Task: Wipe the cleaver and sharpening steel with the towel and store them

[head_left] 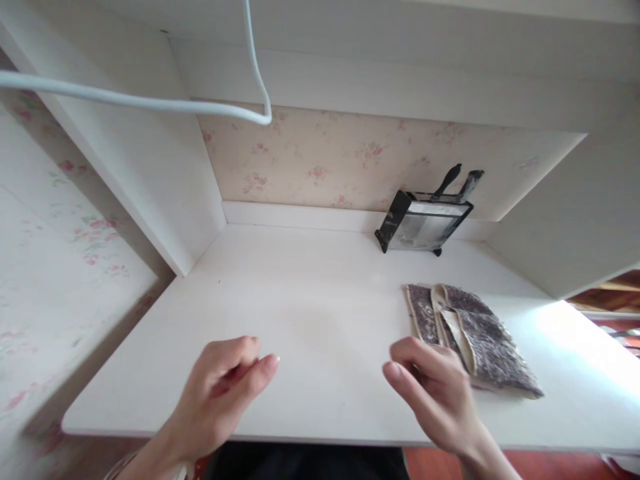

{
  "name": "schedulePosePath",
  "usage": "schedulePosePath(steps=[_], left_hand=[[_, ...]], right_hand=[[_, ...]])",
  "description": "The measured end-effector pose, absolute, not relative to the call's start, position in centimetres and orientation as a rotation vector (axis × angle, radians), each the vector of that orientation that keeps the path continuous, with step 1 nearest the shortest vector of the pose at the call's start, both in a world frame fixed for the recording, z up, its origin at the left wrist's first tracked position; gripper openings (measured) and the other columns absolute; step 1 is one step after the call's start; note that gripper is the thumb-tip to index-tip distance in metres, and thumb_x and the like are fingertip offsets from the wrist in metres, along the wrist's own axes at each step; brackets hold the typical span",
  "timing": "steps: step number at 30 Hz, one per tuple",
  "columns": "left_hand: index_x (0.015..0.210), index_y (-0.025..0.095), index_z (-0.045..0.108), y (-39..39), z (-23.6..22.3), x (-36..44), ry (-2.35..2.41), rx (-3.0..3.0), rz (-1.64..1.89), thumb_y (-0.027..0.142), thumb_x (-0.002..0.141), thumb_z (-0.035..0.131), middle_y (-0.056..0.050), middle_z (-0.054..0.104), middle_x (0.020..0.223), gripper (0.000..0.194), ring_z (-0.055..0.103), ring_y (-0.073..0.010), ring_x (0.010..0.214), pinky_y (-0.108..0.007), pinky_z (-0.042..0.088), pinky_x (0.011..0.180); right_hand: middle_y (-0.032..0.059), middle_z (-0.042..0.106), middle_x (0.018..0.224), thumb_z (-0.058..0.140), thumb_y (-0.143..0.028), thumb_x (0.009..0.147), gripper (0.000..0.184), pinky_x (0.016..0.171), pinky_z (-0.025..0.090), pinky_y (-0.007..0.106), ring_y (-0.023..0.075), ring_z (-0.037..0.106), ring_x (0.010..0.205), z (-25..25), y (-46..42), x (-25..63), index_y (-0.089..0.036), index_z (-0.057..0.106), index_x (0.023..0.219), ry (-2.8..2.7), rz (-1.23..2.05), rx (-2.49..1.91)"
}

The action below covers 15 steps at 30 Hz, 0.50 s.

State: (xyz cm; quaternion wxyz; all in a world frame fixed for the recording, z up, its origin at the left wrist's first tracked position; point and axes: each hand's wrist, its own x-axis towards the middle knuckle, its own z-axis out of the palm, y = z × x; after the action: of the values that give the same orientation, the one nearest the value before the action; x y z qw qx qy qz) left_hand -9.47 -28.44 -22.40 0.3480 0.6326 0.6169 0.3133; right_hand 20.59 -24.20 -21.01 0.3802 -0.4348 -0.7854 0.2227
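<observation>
My left hand (pixel 225 387) hovers above the front left part of the white desk (pixel 300 287), its fingers curled in and nothing in them. Over the front right part is my right hand (pixel 435 387), also curled into a loose fist with nothing held. Nearest to that hand lies a folded brown-grey fleecy cloth (pixel 493 340) with a beige edge, partly covered from view by the hand. Farther back, a knife block (pixel 425 227) with black ends and a see-through front stands near the wall, two dark handles sticking out of its top.
A white cable (pixel 150 101) hangs across the upper left, in front of the overhead shelf. White side panels (pixel 115 127) close in the desk at left and right. Flowered wallpaper (pixel 315 160) covers the back wall. Bright light falls on the desk's right end.
</observation>
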Motion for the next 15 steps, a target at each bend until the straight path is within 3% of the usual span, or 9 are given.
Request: schedulePosePath(steps=[4,9,15], left_hand=[[0.054,0.019,0.019,-24.4,-26.0,-8.7,1.502,1.646,0.762,0.048,0.087,0.040,0.004,0.018,0.053,0.049,0.022,-0.0096,0.050,-0.028,0.019,0.050],[0.060,0.020,0.019,-23.7,-29.9,-8.5,1.440,1.492,0.617,0.054,0.087,0.037,0.005,0.015,0.056,0.047,0.019,-0.0094,0.052,-0.028,0.015,0.050],[0.058,0.020,0.019,-23.5,-30.8,-8.5,1.474,1.501,0.734,0.051,0.087,0.040,0.005,0.017,0.056,0.048,0.021,-0.0094,0.052,-0.027,0.016,0.051]], right_hand=[[-0.0030,0.038,0.048,0.033,-0.049,0.093,0.049,0.047,0.026,0.022,0.0095,0.038,0.046,-25.4,-19.9,18.0,-0.017,0.064,0.070,-2.006,0.846,-1.407],[0.0017,0.058,0.057,0.026,-0.054,0.092,0.057,0.055,0.034,0.023,0.0148,0.053,0.056,-30.1,-17.9,17.7,-0.021,0.071,0.078,-1.979,0.831,-1.622],[0.0027,0.062,0.057,0.020,-0.055,0.093,0.068,0.061,0.036,0.023,0.0145,0.057,0.058,-31.0,-17.9,17.7,-0.020,0.067,0.059,-2.008,0.931,-1.584]])
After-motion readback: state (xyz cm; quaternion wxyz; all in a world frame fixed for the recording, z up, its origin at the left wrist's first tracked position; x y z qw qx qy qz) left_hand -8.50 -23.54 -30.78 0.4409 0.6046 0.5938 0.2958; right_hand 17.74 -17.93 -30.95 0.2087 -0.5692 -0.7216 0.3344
